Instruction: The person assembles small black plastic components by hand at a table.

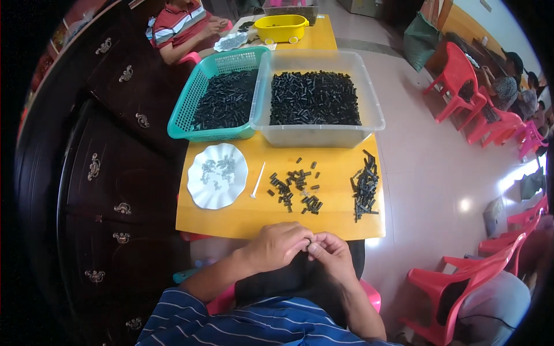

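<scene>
Hands at the edge: A seated worker's left hand (283, 245) and right hand (333, 258) meet fingertip to fingertip above the lap, just short of the worktop (248, 226).
Grip: Narrow on both sides, thumbs and fingers pinched around one small dark piece (309, 242); the fingers hide most of it.
Work at mid-piece: One piece appears to be in handling, and its own stage cannot be told.
Stock behind: A clear bin (314, 137) and a green basket (183, 118) both hold deep loads of black pieces, whether finished or waiting cannot be told.
Middle scatter: Short black pieces (299, 180) lie loose in front of the bin, seemingly a batch within reach.
Right-hand pile: Longer-looking black pieces (365, 190) are heaped near the worktop's right edge, perhaps sorted from the rest.
White plate: Small clear bits (226, 166) sit on the scalloped plate (216, 200), so that supply looks far from used up.
Piece's direction: Its long axis is hidden by the fingers.
Lie of the others: The short pieces point every way; many in the right-hand pile run roughly away from the worker.
White stick: Beside the plate, the slim white stick (259, 177) slants, far end rightward.
</scene>
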A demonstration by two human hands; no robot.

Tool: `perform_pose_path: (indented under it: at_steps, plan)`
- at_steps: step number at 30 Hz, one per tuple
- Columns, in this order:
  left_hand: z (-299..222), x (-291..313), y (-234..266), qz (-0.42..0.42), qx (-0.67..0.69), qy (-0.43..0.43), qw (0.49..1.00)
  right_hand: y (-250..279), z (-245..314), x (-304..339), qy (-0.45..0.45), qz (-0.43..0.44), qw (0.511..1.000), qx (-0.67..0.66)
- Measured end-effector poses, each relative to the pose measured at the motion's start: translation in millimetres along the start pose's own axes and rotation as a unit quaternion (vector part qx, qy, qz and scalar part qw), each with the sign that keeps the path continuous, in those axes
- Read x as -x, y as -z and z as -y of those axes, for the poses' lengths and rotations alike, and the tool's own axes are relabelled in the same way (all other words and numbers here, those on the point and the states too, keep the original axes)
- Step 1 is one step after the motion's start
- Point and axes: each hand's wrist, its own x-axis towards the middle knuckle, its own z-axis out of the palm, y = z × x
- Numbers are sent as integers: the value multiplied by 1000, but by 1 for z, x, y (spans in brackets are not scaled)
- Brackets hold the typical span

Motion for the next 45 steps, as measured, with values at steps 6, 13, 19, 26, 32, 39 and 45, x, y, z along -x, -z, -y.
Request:
perform_pose_path:
  at_steps: [6, 13, 19, 26, 32, 39, 45]
  plan:
    - [15, -22, 3, 17, 41, -60, 997, 10, 4, -3, -42, -13, 998, -52]
    - [39, -38, 13, 4, 52, -87, 995, 4, 0, -31, -37, -23, 991, -128]
    - [50, -42, 17, -40, 12, -62, 997, -15, 5, -55, -24, -61, 986, -156]
    - [64, -41, 15, -47, -107, -110, 987, -30, -1, -65, -21, -81, 985, -152]
    - [64, -37, 14, -35, -125, -110, 985, -29, -3, -60, -19, -85, 990, -111]
    - [49, -29, 15, -14, -141, -106, 984, -28, 2, -48, -31, -31, 995, -90]
    - [26, -24, 21, -34, -157, -127, 979, -27, -3, -33, -11, -23, 995, -92]
